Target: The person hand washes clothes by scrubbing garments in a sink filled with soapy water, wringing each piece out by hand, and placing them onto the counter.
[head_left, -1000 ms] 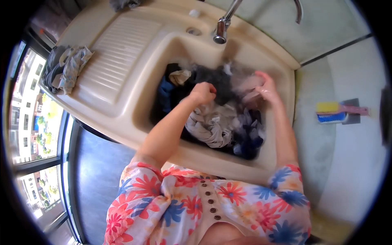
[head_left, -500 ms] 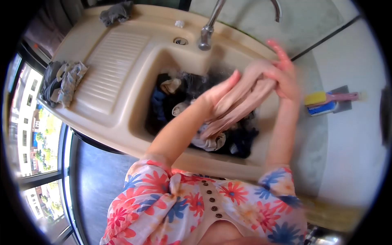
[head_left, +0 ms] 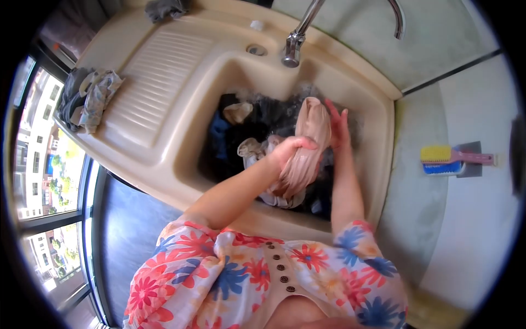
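A wet, pale pink piece of clothing (head_left: 310, 123), bunched lengthwise, is held up over the sink basin (head_left: 189, 159). My left hand (head_left: 293, 152) is closed around its lower middle, thumb across the front. Along the cloth's right side is my right hand (head_left: 338, 129), its fingers stretched upward and apart. Beneath both hands, dark clothes (head_left: 241, 134) lie soaking in bubbly water. A whitish garment (head_left: 285, 198) sits among them just under the pink cloth's lower end. A beige cloth (head_left: 238, 112) shows at the basin's left.
A chrome faucet (head_left: 293, 50) rises behind the basin. Left of it is a ribbed drainboard (head_left: 159, 82), with crumpled clothes (head_left: 90, 98) at its outer edge and a grey cloth (head_left: 164, 9) at the back. Brushes (head_left: 446, 159) hang on the right wall.
The pink clothing went from slanted and stretched between both hands to more upright and bunched. My right hand came down and left, its fingers now stretched beside the cloth. The view shifted slightly.
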Motion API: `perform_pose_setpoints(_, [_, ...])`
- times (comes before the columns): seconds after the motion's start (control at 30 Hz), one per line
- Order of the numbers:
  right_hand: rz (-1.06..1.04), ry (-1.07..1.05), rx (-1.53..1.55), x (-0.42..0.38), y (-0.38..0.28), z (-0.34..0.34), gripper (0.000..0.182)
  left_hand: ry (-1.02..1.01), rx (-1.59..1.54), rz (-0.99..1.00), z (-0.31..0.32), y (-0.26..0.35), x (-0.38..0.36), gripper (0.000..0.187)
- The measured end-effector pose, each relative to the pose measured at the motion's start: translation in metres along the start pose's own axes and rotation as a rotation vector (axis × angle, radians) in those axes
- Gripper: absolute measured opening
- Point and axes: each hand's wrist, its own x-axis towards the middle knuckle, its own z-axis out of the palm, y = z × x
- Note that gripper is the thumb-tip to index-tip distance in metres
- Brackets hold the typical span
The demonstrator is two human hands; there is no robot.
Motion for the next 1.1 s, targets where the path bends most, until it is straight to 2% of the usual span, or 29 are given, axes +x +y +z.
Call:
perform_pose_setpoints(0.07, [-0.074,-0.149,0.514,0.003,0.029,0.014,0.078,-0.193,-0.061,-0.052,0.001,-0.001,-0.001,0.037])
perform_pose_setpoints(0.1, [-0.094,-0.305,0.497,0.013,0.03,0.036,0.074,-0.202,-0.016,0.034,0.006,-0.002,-0.002,0.044])
perform_pose_setpoints(0.17, [-0.14,-0.598,0.481,0.02,0.018,0.092,0.066,-0.28,-0.046,-0.024,0.006,-0.004,-0.005,0.049])
perform_pose_setpoints(0.2, [-0.181,-0.654,0.541,0.026,0.013,0.096,0.063,-0.319,-0.06,-0.062,0.006,-0.006,-0.007,0.051])
perform_pose_setpoints(0.27, [-0.267,-0.769,0.642,0.036,-0.004,0.102,0.057,-0.293,0.054,0.044,0.01,-0.007,-0.012,0.055])
perform_pose_setpoints(0.3, [-0.231,-0.487,0.439,0.022,-0.025,0.121,0.042,-0.243,0.124,0.111,0.014,-0.004,-0.014,0.056])
perform_pose_setpoints(0.33, [-0.147,-0.251,0.242,0.017,-0.036,0.133,0.039,-0.194,0.191,0.177,0.016,-0.002,-0.015,0.057])
perform_pose_setpoints(0.37, [-0.063,-0.012,0.043,0.011,-0.043,0.141,0.037,-0.19,0.242,0.093,0.016,0.003,-0.012,0.06])
perform_pose_setpoints(0.4, [0.02,0.226,-0.157,0.006,-0.046,0.145,0.034,-0.053,0.123,-0.074,0.016,0.007,-0.01,0.046])
perform_pose_setpoints(0.43, [0.089,0.299,-0.334,0.026,-0.03,0.123,0.025,0.056,0.151,-0.061,0.005,0.012,0.001,0.039])
perform_pose_setpoints(0.47, [0.106,0.269,-0.621,0.049,-0.004,0.073,0.018,0.166,0.18,-0.045,-0.013,0.014,0.016,0.032])
perform_pose_setpoints(0.5, [0.089,0.348,-0.885,0.059,0.024,0.048,0.012,0.283,0.364,0.18,-0.03,0.008,0.03,0.026])
perform_pose_setpoints(0.53, [-0.017,0.34,-1.122,0.069,0.057,0.006,0.015,0.399,0.545,0.402,-0.041,0.001,0.038,0.019])
perform_pose_setpoints(0.57, [0.015,0.448,-1.365,0.061,0.066,0.01,0.016,0.443,0.562,0.367,-0.041,-0.004,0.036,0.024])
perform_pose_setpoints(0.6, [0.044,0.516,-1.474,0.054,0.067,0.017,0.018,0.654,0.969,0.401,-0.053,-0.004,0.044,0.039])
perform_pose_setpoints(0.67, [0.122,0.618,-1.492,0.047,0.069,0.013,0.018,0.738,1.258,0.389,-0.052,-0.007,0.041,0.053])
perform_pose_setpoints(0.77, [0.205,0.606,-1.566,0.04,0.056,0.005,0.026,0.955,1.495,0.55,-0.023,-0.013,0.036,0.063])
perform_pose_setpoints(0.87, [0.215,0.346,-1.318,0.039,0.03,-0.001,0.041,0.675,1.222,0.746,-0.039,-0.006,0.049,0.055])
perform_pose_setpoints(0.93, [0.271,0.066,-0.787,0.005,-0.027,0.044,0.061,0.417,0.673,0.475,-0.019,0.008,0.029,0.05])
perform_pose_setpoints(0.97, [0.176,-0.034,-0.541,-0.002,-0.025,0.036,0.064,0.283,0.396,0.341,-0.006,0.012,0.017,0.048])
perform_pose_setpoints(1.03, [-0.011,-0.214,-0.039,-0.007,-0.014,0.018,0.072,0.045,0.032,0.167,0.011,0.015,0.002,0.044])
perform_pose_setpoints(1.07, [-0.068,-0.297,0.068,-0.001,-0.009,0.027,0.072,-0.075,-0.146,0.081,0.013,0.016,0.0,0.043])
perform_pose_setpoints(1.1, [-0.125,-0.381,0.18,0.008,-0.001,0.048,0.073,-0.107,-0.143,0.113,0.009,0.013,0.007,0.047])
